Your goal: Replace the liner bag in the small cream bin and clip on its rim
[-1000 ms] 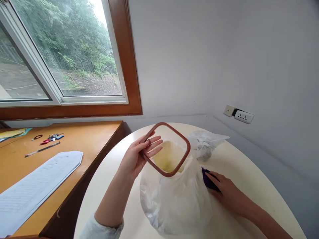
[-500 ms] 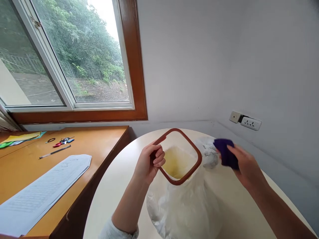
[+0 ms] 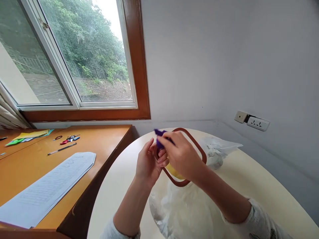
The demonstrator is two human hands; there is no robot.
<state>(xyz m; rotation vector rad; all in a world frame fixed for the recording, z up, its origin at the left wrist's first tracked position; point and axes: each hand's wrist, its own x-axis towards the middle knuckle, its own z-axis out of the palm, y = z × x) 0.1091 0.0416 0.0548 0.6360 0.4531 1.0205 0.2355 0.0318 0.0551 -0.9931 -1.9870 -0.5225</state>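
Note:
My left hand (image 3: 151, 162) is closed round the left corner of a square brown frame (image 3: 203, 156) with rounded corners, held over the table. I cannot tell whether its middle is open or clear; something yellow (image 3: 174, 172) shows through it. Reaching across the frame, my right hand (image 3: 183, 154) pinches a folded purple cloth (image 3: 159, 133). The cloth is pressed to the frame's left corner, beside my left fingers. My right hand hides much of the frame's middle. Below it lies a large translucent plastic bag (image 3: 189, 212).
The round cream table (image 3: 114, 186) carries another crumpled clear bag (image 3: 216, 149) at the back right. On the wooden desk (image 3: 107, 139) at left are paper sheets (image 3: 50, 189), a pen (image 3: 61, 149) and keys (image 3: 71, 139). A wall socket (image 3: 258, 123) is at right.
My right hand has moved left with the purple cloth, from beyond the frame's right side to its left corner. My left hand keeps its hold on the frame.

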